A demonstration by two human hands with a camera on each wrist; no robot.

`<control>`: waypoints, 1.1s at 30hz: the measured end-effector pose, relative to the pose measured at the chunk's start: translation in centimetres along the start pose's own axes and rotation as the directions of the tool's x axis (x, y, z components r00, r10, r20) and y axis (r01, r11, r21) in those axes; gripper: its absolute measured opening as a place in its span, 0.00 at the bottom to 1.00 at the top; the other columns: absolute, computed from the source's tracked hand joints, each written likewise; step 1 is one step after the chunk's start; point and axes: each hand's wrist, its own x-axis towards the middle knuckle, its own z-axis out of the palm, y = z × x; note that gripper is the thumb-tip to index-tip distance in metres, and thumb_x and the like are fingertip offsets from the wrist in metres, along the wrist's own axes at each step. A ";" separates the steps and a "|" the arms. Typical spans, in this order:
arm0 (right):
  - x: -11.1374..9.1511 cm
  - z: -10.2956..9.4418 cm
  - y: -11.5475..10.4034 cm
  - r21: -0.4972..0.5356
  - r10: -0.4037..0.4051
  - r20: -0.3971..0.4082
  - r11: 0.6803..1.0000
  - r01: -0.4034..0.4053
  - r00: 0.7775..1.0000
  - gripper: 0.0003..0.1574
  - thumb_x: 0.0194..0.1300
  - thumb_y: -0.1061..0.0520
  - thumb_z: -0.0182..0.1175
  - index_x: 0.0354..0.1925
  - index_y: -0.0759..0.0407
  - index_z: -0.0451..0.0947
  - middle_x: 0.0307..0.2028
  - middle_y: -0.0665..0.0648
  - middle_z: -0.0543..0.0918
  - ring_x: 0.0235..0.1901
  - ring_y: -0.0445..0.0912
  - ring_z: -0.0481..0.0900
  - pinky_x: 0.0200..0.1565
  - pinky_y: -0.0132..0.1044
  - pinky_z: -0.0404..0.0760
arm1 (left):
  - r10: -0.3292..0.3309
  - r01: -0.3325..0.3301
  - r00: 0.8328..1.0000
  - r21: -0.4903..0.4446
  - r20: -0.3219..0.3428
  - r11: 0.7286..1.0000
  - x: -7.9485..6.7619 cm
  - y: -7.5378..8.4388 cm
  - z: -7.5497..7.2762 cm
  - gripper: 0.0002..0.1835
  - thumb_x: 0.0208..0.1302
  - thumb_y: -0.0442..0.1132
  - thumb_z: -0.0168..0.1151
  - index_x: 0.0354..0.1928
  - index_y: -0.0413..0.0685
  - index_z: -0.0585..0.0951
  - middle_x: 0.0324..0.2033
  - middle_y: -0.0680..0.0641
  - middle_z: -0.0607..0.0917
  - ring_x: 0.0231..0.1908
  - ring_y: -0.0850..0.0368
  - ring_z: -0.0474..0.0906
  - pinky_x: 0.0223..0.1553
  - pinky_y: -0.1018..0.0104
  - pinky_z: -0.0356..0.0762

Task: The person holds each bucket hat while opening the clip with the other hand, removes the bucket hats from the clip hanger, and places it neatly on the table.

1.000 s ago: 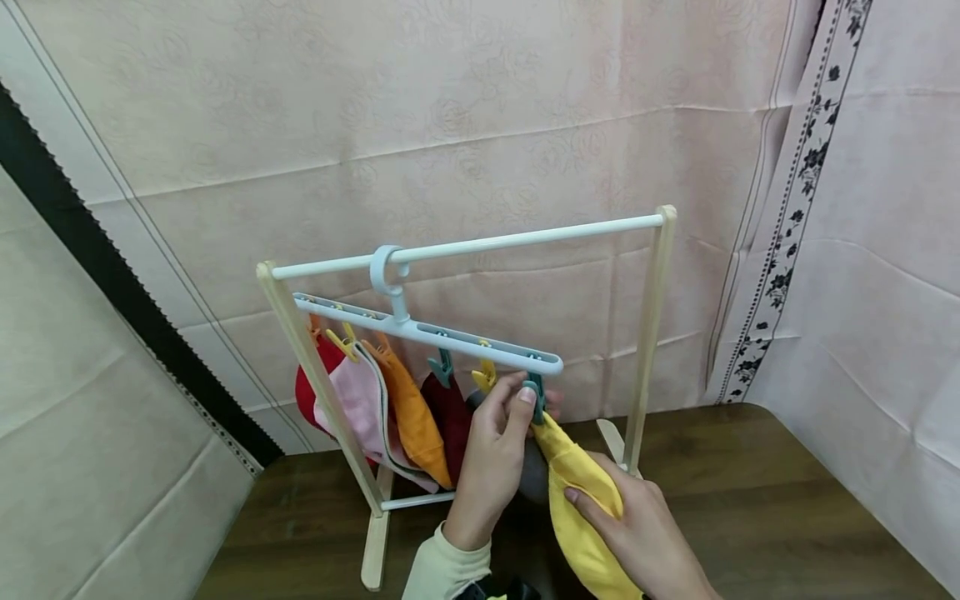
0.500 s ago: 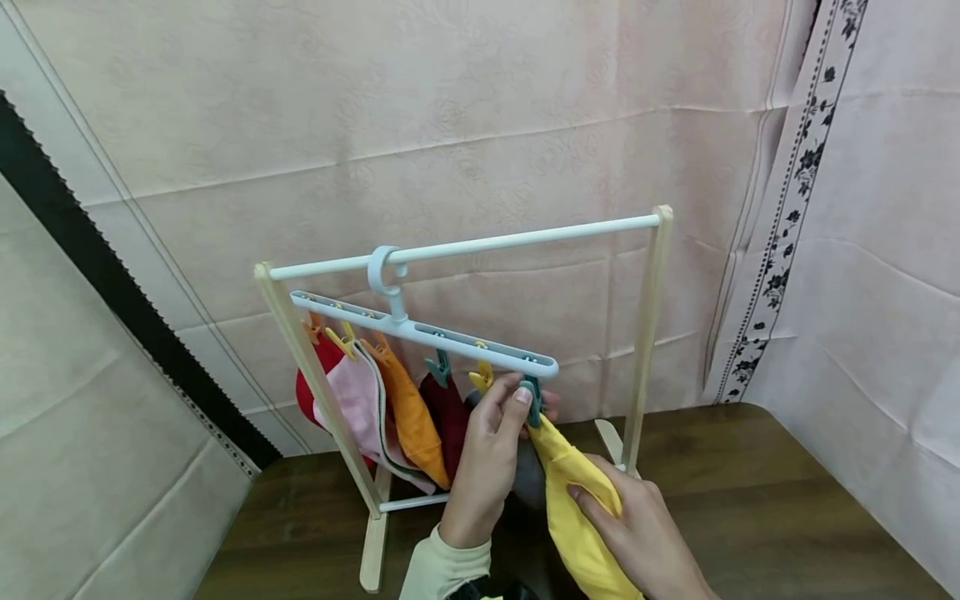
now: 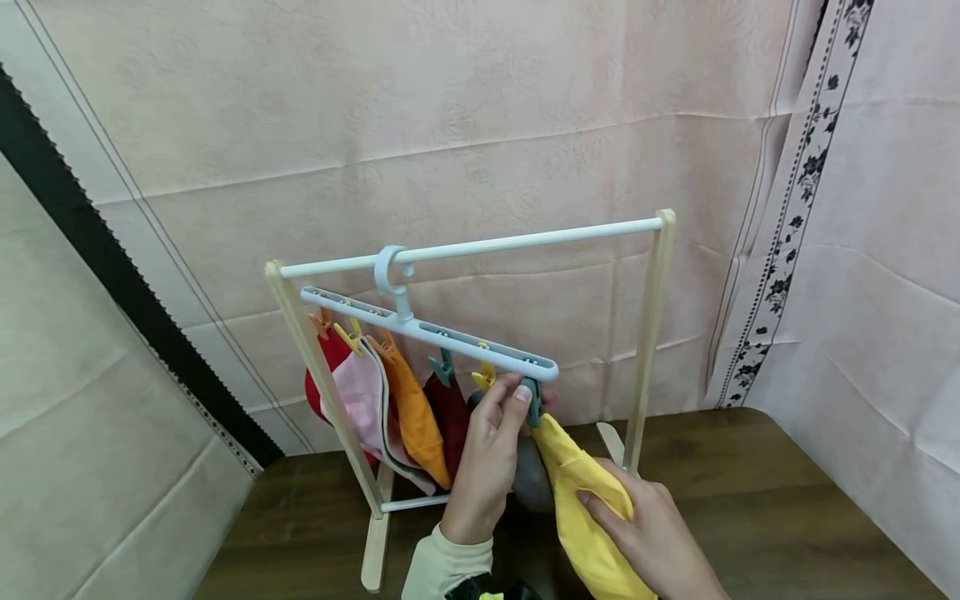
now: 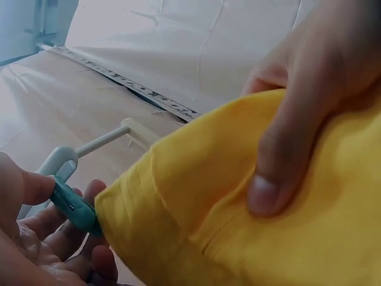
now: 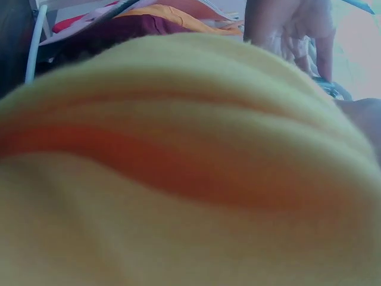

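From where I stand, the left hand [image 3: 487,454] pinches the green clip [image 3: 533,403] at the near end of the hanger [image 3: 427,332], thumb pressed on it. The right hand [image 3: 651,521] grips the yellow cloth [image 3: 581,492] between thumb and fingers. The cloth slants up from there to the clip's lower tip; whether the clip bites it, I can't tell. Beyond the left hand hang maroon [image 3: 447,417], orange [image 3: 414,417] and pink cloths [image 3: 360,398].
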 end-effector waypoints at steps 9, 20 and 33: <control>0.2 -2.0 -0.6 0.070 0.213 0.028 0.974 -0.214 0.977 0.16 0.69 0.50 0.73 0.53 0.48 0.86 0.34 0.46 0.86 0.30 0.38 0.82 0.32 0.35 0.83 | 0.013 -0.013 1.000 0.044 -0.012 0.999 -0.3 0.0 -0.1 0.22 0.86 0.47 0.48 0.72 0.45 0.74 0.64 0.45 0.83 0.66 0.47 0.74 0.66 0.54 0.69; 0.1 -2.7 -0.8 0.069 0.223 0.037 0.972 -0.225 0.974 0.17 0.70 0.50 0.72 0.55 0.49 0.85 0.33 0.48 0.87 0.28 0.39 0.83 0.30 0.36 0.84 | 0.000 0.000 1.000 0.038 -0.002 0.999 -1.7 -1.5 0.9 0.22 0.85 0.43 0.50 0.74 0.44 0.71 0.68 0.45 0.80 0.74 0.53 0.69 0.76 0.49 0.62; -0.5 -3.3 -0.5 0.095 0.236 -0.010 0.967 -0.234 0.972 0.15 0.70 0.53 0.72 0.54 0.51 0.85 0.33 0.49 0.87 0.27 0.40 0.83 0.29 0.37 0.84 | -0.027 0.038 0.998 0.184 -0.063 0.982 -4.2 -3.7 2.4 0.25 0.83 0.49 0.53 0.75 0.53 0.71 0.71 0.52 0.76 0.74 0.53 0.68 0.74 0.48 0.65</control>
